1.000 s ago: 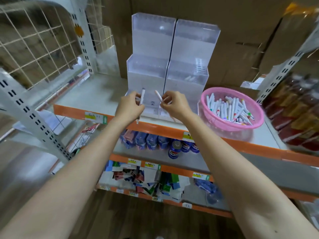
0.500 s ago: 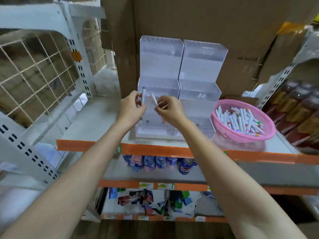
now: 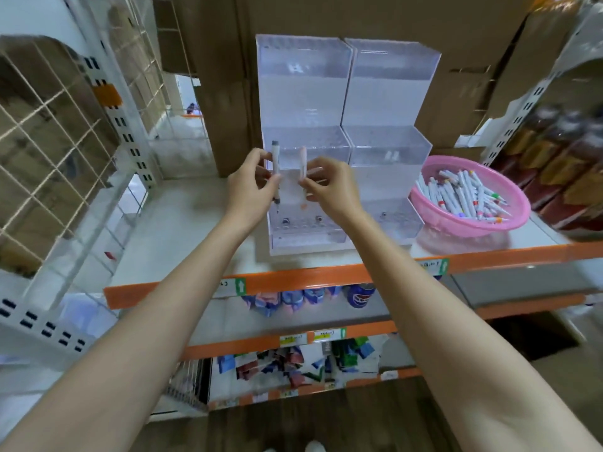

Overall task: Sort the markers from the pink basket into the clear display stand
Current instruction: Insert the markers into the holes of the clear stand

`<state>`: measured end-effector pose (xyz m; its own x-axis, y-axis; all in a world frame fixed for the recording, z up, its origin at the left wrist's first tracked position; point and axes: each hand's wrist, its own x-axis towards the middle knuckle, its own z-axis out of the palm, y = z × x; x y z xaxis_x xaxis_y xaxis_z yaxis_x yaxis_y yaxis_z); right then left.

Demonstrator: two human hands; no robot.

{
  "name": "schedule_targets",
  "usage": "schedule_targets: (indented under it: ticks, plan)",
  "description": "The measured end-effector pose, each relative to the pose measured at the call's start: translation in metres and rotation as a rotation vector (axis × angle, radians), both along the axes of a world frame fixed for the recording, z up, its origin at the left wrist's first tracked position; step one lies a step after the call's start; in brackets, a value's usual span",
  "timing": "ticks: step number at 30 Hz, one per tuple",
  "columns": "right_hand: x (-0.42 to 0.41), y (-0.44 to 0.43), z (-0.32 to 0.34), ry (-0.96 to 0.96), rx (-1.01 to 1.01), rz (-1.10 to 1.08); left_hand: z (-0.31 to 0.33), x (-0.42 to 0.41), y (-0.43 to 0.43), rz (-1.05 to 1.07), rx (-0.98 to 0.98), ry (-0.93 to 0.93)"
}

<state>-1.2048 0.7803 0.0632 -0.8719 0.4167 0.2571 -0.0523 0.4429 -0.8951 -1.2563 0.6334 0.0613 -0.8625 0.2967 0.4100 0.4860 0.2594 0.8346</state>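
The clear display stand rises in tiers at the back of the top shelf. In front of its left half, my left hand pinches a white marker with grey ends, held upright. My right hand pinches a second white marker with a pink-orange tip, also upright, close beside the first. Both markers hang above the stand's lowest tier. The pink basket sits to the right of the stand, holding several white markers. Two marker ends show in the right middle tier.
The white shelf has an orange front edge. Cardboard boxes stand behind the stand. A wire grid panel closes the left side. Bottles fill the rack at right. Packaged goods lie on the lower shelves.
The view has tilted up and moved closer. Both hands kept their markers and turned them from tilted to upright, side by side before the stand's left half.
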Motion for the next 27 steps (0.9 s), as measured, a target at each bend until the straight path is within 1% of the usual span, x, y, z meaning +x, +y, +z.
schedule_targets:
  ticks: [4, 12, 16, 21, 27]
  plan:
    - [-0.013, -0.007, -0.007, 0.065, -0.021, -0.014, -0.005, -0.007, 0.003, 0.046, 0.053, 0.057]
    - [-0.029, -0.019, -0.025, 0.184, 0.122, -0.071, -0.02, -0.013, -0.003, 0.07, 0.074, 0.082]
    - [-0.032, -0.022, -0.029, 0.191, 0.16, -0.094, -0.025, -0.016, -0.003, 0.087, 0.036, 0.103]
    - [-0.034, -0.028, -0.032, 0.188, 0.168, -0.068, -0.028, -0.019, -0.001, 0.076, -0.002, 0.126]
    - [-0.03, -0.03, -0.03, 0.16, 0.173, -0.025, -0.03, -0.017, 0.002, 0.031, -0.13, 0.191]
